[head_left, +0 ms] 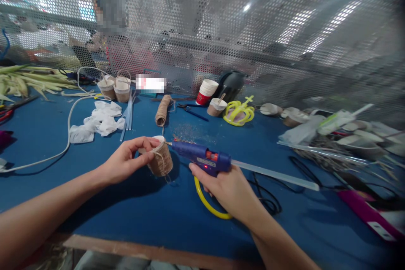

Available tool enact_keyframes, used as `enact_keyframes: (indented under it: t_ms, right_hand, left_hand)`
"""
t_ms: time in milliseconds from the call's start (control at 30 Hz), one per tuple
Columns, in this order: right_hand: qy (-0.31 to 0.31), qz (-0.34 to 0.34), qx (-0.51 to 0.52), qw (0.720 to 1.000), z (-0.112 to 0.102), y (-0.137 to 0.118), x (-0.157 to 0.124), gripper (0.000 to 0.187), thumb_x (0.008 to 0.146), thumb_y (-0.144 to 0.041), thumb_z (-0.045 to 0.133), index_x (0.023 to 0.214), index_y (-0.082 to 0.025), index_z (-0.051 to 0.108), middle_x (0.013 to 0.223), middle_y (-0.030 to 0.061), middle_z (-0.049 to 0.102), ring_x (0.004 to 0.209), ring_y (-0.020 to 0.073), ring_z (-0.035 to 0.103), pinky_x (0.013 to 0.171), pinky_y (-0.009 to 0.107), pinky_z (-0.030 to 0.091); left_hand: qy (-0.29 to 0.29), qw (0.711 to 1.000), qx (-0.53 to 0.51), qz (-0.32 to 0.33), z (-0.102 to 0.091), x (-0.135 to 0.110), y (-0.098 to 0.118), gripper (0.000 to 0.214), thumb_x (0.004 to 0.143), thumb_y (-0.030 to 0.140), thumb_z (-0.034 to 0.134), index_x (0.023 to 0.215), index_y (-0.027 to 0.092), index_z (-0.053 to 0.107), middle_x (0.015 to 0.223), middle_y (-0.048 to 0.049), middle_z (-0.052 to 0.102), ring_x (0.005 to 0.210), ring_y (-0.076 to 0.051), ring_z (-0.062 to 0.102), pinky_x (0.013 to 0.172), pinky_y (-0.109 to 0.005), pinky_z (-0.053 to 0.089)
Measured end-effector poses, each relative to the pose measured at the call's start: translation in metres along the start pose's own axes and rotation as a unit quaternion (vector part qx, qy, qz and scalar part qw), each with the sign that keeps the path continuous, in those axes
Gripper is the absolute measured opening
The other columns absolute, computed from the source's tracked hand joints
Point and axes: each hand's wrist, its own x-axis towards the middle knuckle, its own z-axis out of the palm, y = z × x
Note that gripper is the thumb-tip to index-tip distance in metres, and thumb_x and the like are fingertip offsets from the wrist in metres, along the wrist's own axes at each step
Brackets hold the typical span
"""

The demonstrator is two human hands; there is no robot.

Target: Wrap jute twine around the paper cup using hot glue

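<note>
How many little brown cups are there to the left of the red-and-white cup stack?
3. The left hand holds the first cup by the glue gun; the second cup and third cup stand side by side at the back left.

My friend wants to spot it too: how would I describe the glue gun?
On the blue table, toward the front edge, the right hand holds the glue gun beside a twine-wrapped cup. It's dark blue, with a translucent stick jutting from its back. Unlike the cup, it shows a small red light.
</note>
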Motion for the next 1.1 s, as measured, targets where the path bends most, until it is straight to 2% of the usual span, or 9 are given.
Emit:
enact_keyframes:
  t_ms: [100, 200, 300, 433, 533, 667, 767, 900, 1100]
  right_hand:
    - [0.011, 0.066, 0.036, 0.997, 0.001, -0.012, 0.001, 0.025, 0.080, -0.032, 0.048, 0.075, -0.019, 0.068, 0.052, 0.0005, 0.061, 0.049, 0.0151, 0.056, 0.049, 0.025, 0.043]
    - [0.007, 0.097, 0.078, 0.992, -0.001, -0.021, 0.002, 0.023, 0.080, -0.034, 0.049, 0.071, -0.021, 0.066, 0.051, -0.0010, 0.060, 0.054, 0.0167, 0.058, 0.050, 0.026, 0.044]
    - [-0.004, 0.107, 0.091, 0.990, -0.004, -0.021, 0.002, 0.022, 0.080, -0.032, 0.050, 0.065, -0.022, 0.064, 0.045, -0.0017, 0.055, 0.052, 0.0177, 0.058, 0.050, 0.027, 0.043]
    - [-0.007, 0.111, 0.092, 0.990, -0.003, -0.016, 0.001, 0.025, 0.079, -0.030, 0.051, 0.058, -0.022, 0.061, 0.039, -0.0036, 0.049, 0.039, 0.0138, 0.049, 0.045, 0.026, 0.041]
    - [0.002, 0.131, 0.120, 0.984, -0.002, -0.018, 0.001, 0.020, 0.078, -0.030, 0.053, 0.062, -0.022, 0.062, 0.044, -0.0030, 0.054, 0.042, 0.0138, 0.051, 0.046, 0.026, 0.044]
    - [0.001, 0.120, 0.138, 0.983, -0.002, -0.025, 0.002, 0.015, 0.078, -0.028, 0.052, 0.077, -0.020, 0.065, 0.065, 0.0018, 0.067, 0.060, 0.0179, 0.062, 0.061, 0.030, 0.051]
    - [-0.018, 0.097, 0.121, 0.988, -0.001, -0.026, -0.001, 0.015, 0.077, -0.029, 0.054, 0.079, -0.021, 0.066, 0.070, 0.0019, 0.069, 0.068, 0.0192, 0.063, 0.069, 0.032, 0.050]
    - [-0.027, 0.098, 0.114, 0.988, 0.001, -0.025, -0.003, 0.018, 0.079, -0.030, 0.051, 0.074, -0.020, 0.065, 0.061, 0.0005, 0.065, 0.059, 0.0170, 0.060, 0.063, 0.029, 0.050]
    - [-0.010, 0.124, 0.129, 0.984, -0.002, -0.022, 0.002, 0.016, 0.079, -0.029, 0.052, 0.076, -0.020, 0.065, 0.059, 0.0004, 0.064, 0.056, 0.0169, 0.059, 0.057, 0.028, 0.048]
  left_hand:
    - [-0.002, 1.000, 0.007, -0.001, 0.000, 0.000, 0.001, 0.028, 0.078, 0.039, 0.057, 0.066, 0.015, 0.050, 0.104, -0.0126, 0.062, 0.112, -0.027, 0.050, 0.097, -0.041, 0.034]
    - [-0.003, 1.000, 0.007, -0.006, 0.001, 0.000, 0.003, 0.030, 0.077, 0.042, 0.057, 0.066, 0.015, 0.052, 0.103, -0.0124, 0.063, 0.115, -0.028, 0.048, 0.099, -0.042, 0.032]
    - [0.002, 1.000, 0.001, -0.015, 0.001, 0.001, 0.004, 0.029, 0.076, 0.041, 0.058, 0.065, 0.015, 0.053, 0.105, -0.0130, 0.063, 0.114, -0.027, 0.049, 0.099, -0.042, 0.033]
    - [0.006, 1.000, -0.011, -0.012, 0.001, 0.001, 0.004, 0.028, 0.076, 0.040, 0.060, 0.065, 0.016, 0.052, 0.104, -0.0126, 0.064, 0.111, -0.026, 0.052, 0.097, -0.042, 0.035]
    - [0.005, 1.000, -0.007, -0.010, 0.001, 0.001, 0.004, 0.029, 0.076, 0.041, 0.059, 0.065, 0.015, 0.052, 0.105, -0.0135, 0.064, 0.111, -0.027, 0.051, 0.097, -0.042, 0.035]
    - [0.001, 1.000, 0.003, -0.009, 0.000, 0.001, 0.003, 0.030, 0.076, 0.042, 0.058, 0.066, 0.015, 0.053, 0.106, -0.0141, 0.064, 0.116, -0.029, 0.048, 0.099, -0.042, 0.034]
    - [-0.003, 1.000, 0.005, -0.004, 0.001, 0.001, 0.004, 0.029, 0.077, 0.041, 0.058, 0.068, 0.014, 0.054, 0.103, -0.0138, 0.064, 0.116, -0.028, 0.048, 0.099, -0.041, 0.033]
    - [-0.001, 1.000, 0.002, -0.002, 0.001, 0.001, 0.004, 0.028, 0.077, 0.041, 0.058, 0.068, 0.015, 0.054, 0.101, -0.0129, 0.065, 0.114, -0.027, 0.049, 0.098, -0.041, 0.034]
    - [-0.003, 1.000, -0.001, -0.002, 0.000, 0.000, 0.002, 0.027, 0.077, 0.039, 0.058, 0.066, 0.015, 0.054, 0.102, -0.0116, 0.064, 0.114, -0.027, 0.049, 0.098, -0.040, 0.033]
